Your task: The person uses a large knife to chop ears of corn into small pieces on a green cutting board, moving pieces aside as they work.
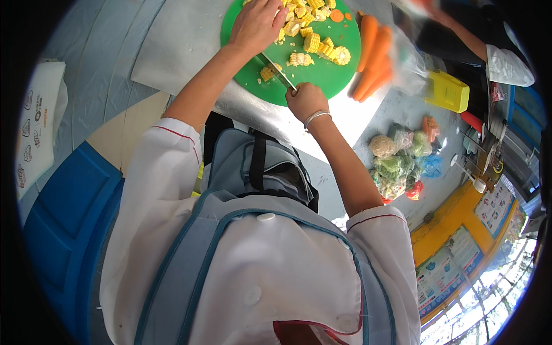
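Observation:
A round green cutting board (pixel 321 77) lies on a metal table, with many cut pieces of corn on the cob (pixel 312 42) on it. My right hand (pixel 307 102) is closed around the handle of a kitchen knife (pixel 279 74), whose blade slants up and left over the board beside one corn piece. At the board's upper left, my left hand (pixel 258 26) reaches over the corn pile; whether it grips a piece is hidden by the hand. Orange carrot slices (pixel 336 16) lie near the pile. Several whole carrots (pixel 374 51) rest just right of the board.
A clear plastic bag (pixel 407 64) and a yellow container (pixel 448 91) stand right of the carrots. Bagged vegetables (pixel 394 166) sit farther right. Another person's arm (pixel 465 34) reaches in at the upper right. A blue object (pixel 71 220) stands at the left.

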Tool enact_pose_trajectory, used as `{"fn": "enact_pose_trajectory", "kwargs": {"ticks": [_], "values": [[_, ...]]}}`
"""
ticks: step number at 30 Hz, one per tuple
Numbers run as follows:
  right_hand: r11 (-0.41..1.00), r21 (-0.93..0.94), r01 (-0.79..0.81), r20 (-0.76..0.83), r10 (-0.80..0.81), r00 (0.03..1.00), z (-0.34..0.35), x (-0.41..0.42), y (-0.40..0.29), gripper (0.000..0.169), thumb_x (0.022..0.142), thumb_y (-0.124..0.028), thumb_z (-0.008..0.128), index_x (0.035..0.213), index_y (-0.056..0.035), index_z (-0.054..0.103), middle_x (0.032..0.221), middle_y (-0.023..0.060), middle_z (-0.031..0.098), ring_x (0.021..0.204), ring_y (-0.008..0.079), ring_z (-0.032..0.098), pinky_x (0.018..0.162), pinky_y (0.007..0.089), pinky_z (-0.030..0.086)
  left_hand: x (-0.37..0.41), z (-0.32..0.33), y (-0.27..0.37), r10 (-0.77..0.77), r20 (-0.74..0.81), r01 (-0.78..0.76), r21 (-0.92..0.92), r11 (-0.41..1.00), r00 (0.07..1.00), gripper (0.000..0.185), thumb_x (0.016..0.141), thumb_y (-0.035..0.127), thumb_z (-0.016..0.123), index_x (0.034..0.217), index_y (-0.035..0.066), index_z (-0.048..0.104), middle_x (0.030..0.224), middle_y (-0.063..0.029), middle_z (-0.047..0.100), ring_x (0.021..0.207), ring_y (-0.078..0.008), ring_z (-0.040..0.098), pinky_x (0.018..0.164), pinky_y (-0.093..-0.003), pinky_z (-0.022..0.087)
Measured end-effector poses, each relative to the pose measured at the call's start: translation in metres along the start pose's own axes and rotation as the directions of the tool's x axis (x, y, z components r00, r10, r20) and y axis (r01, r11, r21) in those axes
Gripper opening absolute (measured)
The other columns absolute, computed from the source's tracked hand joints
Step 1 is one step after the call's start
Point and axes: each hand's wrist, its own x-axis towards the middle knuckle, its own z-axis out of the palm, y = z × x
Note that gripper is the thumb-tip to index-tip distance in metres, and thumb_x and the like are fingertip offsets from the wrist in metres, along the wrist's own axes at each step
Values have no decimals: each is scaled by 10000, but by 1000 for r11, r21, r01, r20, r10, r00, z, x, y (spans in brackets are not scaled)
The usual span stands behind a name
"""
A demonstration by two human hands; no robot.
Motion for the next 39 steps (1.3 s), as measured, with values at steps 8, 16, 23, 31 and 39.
{"fn": "enact_pose_trajectory", "kwargs": {"ticks": [8, 16, 23, 31, 39], "values": [[997, 18, 70, -160, -66, 985, 55, 1, 17, 245, 811, -241, 565, 740, -20, 643, 743, 207, 648, 700, 372, 639, 686, 440, 527, -19, 15, 7, 96, 138, -114, 126, 986, 986, 83, 855, 111, 600, 869, 38, 564, 969, -99, 572, 904, -275, 562, 836, -435, 448], [965, 131, 229, -539, -125, 833, -16, 33, 27, 319, 798, -308, 663, 669, -23, 601, 589, 173, 593, 556, 339, 608, 542, 416, 497, -71, -45, 27, 183, 73, -165, -207, 964, 980, 228, 807, 28, 584, 1031, 59, 562, 1074, -90, 531, 992, -276, 537, 887, -417, 439], [676, 691, 257, -526, 225, 820, -23, -18, 60, 360, 813, -203, 715, 619, 31, 522, 450, -7, 393, 449, 58, 291, 401, 266, 292, -62, 67, -37, 343, 311, -288, -209, 935, 886, 238, 729, -54, 545, 949, 37, 563, 1042, -84, 526, 1016, -262, 532, 858, -360, 479], [869, 494, 34, -394, 188, 900, 48, -69, 121, 392, 777, -270, 726, 595, 21, 536, 447, 105, 464, 370, 198, 402, 434, 337, 395, 40, 50, -82, -166, -456, 289, 216, 933, 875, 131, 838, 61, 502, 931, 30, 589, 975, -123, 569, 977, -323, 552, 843, -415, 463], [986, 164, -31, -173, 60, 983, 39, -54, 130, 276, 816, -260, 598, 681, -19, 619, 610, 188, 607, 603, 374, 613, 629, 436, 518, -10, 78, -103, -419, -259, 483, 282, 829, 870, 260, 937, 204, 426, 942, 14, 603, 896, -162, 600, 896, -350, 557, 785, -453, 460]]}}
